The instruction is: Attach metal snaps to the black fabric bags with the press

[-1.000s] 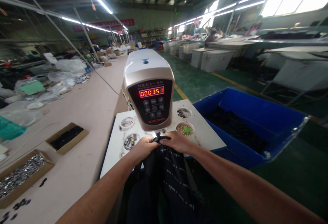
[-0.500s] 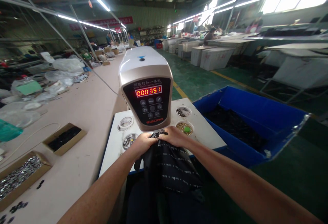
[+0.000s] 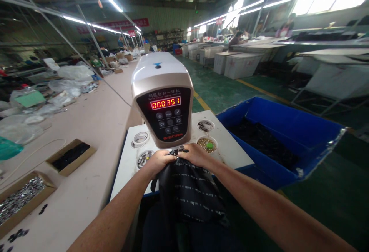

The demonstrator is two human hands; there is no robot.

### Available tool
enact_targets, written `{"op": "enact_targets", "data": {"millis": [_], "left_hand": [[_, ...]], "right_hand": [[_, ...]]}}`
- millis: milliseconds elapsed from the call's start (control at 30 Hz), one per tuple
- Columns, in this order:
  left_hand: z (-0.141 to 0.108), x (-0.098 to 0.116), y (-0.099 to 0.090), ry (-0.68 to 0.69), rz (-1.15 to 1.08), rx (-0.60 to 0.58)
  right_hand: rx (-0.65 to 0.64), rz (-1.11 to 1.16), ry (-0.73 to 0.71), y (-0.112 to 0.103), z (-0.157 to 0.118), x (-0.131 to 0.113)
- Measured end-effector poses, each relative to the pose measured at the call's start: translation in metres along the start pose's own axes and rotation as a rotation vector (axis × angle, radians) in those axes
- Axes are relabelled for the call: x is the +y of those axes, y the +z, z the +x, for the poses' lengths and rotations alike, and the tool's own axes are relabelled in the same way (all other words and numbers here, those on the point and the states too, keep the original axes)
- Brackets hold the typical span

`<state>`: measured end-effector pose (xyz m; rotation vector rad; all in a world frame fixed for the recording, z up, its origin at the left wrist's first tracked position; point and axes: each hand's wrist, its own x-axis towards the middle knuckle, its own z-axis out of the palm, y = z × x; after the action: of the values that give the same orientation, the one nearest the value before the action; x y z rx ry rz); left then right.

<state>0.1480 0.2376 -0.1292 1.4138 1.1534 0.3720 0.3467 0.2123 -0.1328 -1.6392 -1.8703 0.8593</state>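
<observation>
Just below the head of a white button-attaching machine (image 3: 163,105), my left hand (image 3: 158,162) and my right hand (image 3: 196,154) grip the upper edge of a black fabric piece (image 3: 194,192) with rows of small white print. Both hands are closed, thumbs near each other, with a bit of black material bunched between them. The cloth hangs down over my lap. The machine's red display reads 000351. What lies under the machine head is hidden by the head and my fingers.
Around the machine, a white worktop (image 3: 127,167) has round wells of small metal parts, one with gold pieces (image 3: 203,144). A blue bin (image 3: 314,129) holding dark material stands right. On the left table are a box of metal rings (image 3: 21,198), a box of black pieces (image 3: 70,156) and plastic bags (image 3: 73,73).
The view has shifted very slightly. Both hands keep their hold in the same place, and the hanging cloth sits a little differently. The display number is unchanged.
</observation>
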Motion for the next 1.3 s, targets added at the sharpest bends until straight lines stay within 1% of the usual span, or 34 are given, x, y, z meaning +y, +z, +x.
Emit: {"op": "enact_targets", "data": {"millis": [67, 200, 267, 467, 633, 733, 833, 933, 1067, 1300], "left_hand": [[-0.001, -0.003, -0.001, 0.005, 0.024, 0.032], [-0.001, -0.008, -0.002, 0.038, 0.093, 0.152], [-0.001, -0.009, -0.002, 0.052, 0.102, 0.184], [0.0, -0.012, 0.0, 0.071, 0.088, 0.199], [-0.003, -0.017, 0.002, 0.125, 0.098, 0.201], [-0.003, -0.019, 0.004, 0.161, 0.112, 0.214], [-0.002, -0.022, 0.006, 0.195, 0.12, 0.212], [-0.002, -0.025, 0.008, 0.225, 0.135, 0.222], [-0.002, -0.028, 0.011, 0.246, 0.19, 0.289], [0.0, -0.032, 0.015, 0.264, 0.188, 0.323]], "right_hand": [[0.004, 0.021, 0.017, 0.002, 0.0, 0.003], [0.049, 0.067, 0.038, 0.006, -0.001, 0.008], [0.067, 0.095, 0.037, 0.007, -0.002, 0.01], [0.117, 0.143, 0.0, 0.013, -0.005, 0.014], [0.119, 0.133, -0.072, 0.014, -0.008, 0.013], [0.115, 0.086, -0.124, 0.013, -0.01, 0.013], [0.1, -0.001, -0.146, 0.012, -0.012, 0.014], [0.09, -0.139, -0.123, 0.014, -0.015, 0.015], [0.075, -0.3, -0.091, 0.015, -0.022, 0.013], [0.055, -0.397, -0.055, 0.013, -0.025, 0.01]]}}
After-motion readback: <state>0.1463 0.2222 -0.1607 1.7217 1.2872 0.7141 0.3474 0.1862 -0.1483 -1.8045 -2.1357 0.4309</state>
